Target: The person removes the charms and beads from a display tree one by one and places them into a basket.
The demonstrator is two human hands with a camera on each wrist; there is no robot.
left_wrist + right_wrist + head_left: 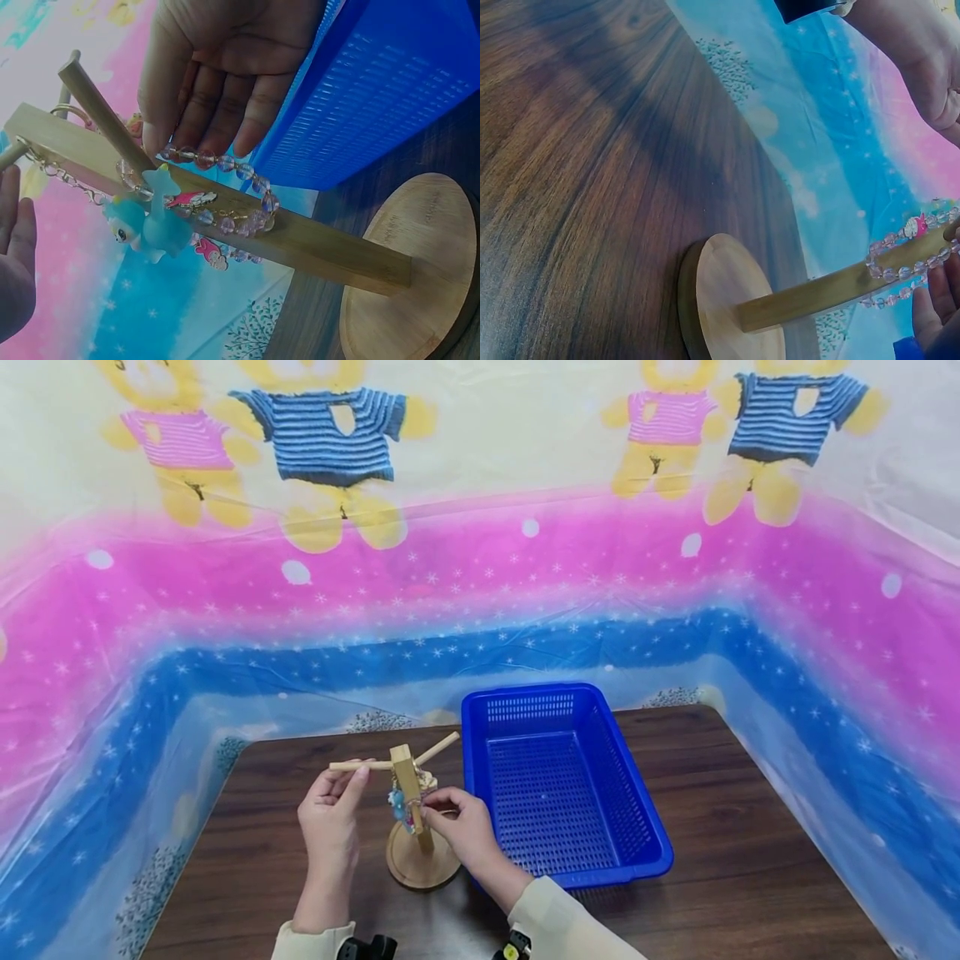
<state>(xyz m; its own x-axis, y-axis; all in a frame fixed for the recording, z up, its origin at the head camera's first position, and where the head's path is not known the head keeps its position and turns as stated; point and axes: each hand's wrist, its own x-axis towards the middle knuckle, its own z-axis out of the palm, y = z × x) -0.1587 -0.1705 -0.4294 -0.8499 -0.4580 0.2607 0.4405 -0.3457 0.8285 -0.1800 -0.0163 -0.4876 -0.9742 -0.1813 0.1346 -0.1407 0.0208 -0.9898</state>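
Stand (406, 774) on table (750, 827) — basket (622, 872) just right of it.

Tan stand (322, 255) — pinkish bracelet (262, 184), blue basket (543, 797), dark brown grained table (750, 843)

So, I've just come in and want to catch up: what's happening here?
Someone is working at a wooden stand. The left hand holds one of its pegs, while the right hand pinches a string of clear beads by the post. A blue figure hangs there too. A blue basket stands to the right on the table.
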